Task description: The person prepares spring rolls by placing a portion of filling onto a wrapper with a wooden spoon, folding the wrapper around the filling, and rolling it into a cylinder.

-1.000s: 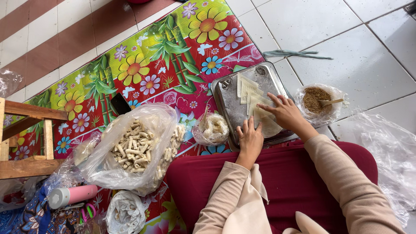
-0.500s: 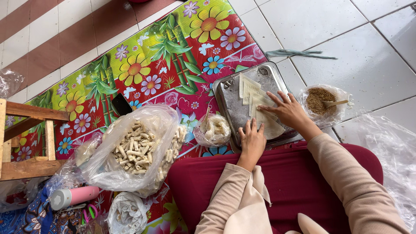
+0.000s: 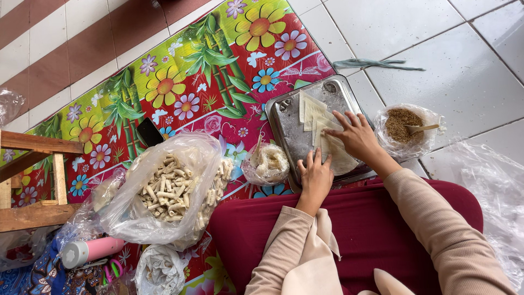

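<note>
Both hands work a thin pale wrapper sheet (image 3: 337, 154) lying on the metal tray (image 3: 289, 117) on the floral floor mat (image 3: 180, 82). The left hand (image 3: 316, 175) rests flat, fingers together, at the sheet's near edge; the right hand (image 3: 356, 135) presses on it with fingers spread — grasping nothing. This looks like the laying-out step; filling from the bowl of brown crumbs (image 3: 403, 125) probably comes next — calling for a light touch.

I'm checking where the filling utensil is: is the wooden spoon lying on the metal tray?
No, the wooden spoon sits in the bowl of brown filling on the floor tiles, beside the metal tray.
</note>
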